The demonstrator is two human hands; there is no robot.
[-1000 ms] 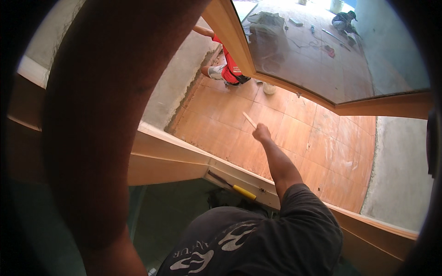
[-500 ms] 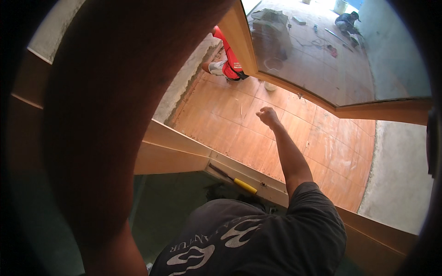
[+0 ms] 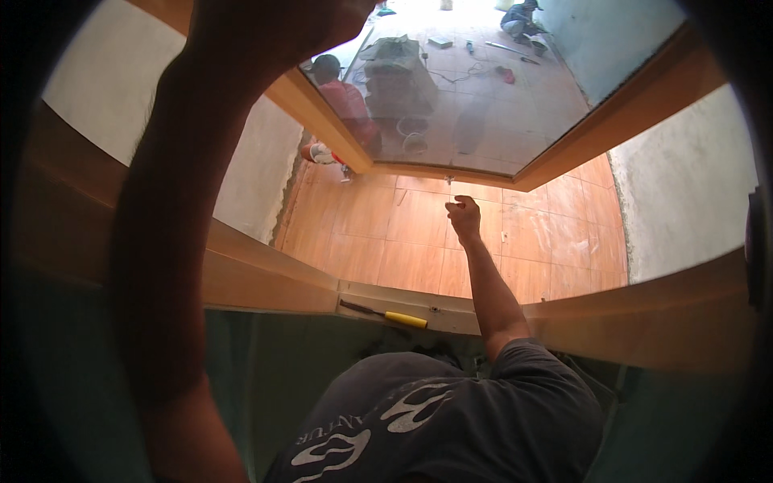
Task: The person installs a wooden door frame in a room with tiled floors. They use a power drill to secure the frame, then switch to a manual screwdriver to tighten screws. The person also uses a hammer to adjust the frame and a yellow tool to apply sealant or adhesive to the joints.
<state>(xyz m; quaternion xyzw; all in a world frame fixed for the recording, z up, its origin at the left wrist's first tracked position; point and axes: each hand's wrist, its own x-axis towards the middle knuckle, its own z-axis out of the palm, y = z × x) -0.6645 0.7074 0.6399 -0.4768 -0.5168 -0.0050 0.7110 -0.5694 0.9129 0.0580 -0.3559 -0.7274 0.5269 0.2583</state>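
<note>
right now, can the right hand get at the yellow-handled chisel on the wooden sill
Probably yes: the right hand shows no tool in it, and the yellow-handled chisel lies uncovered on the wooden sill, nearer the dark shirt. The hand would likely need to draw back.

We have room over the tiled floor [image 3: 362,241] left of our right hand [image 3: 465,219]; the glazed sash [image 3: 483,149] bars the way ahead, a yellow-handled tool [image 3: 405,319] part of the sill [image 3: 463,319].

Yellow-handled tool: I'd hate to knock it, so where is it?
Head view, just below centre: the yellow-handled tool lies on the wooden sill, left of the right forearm.
</note>
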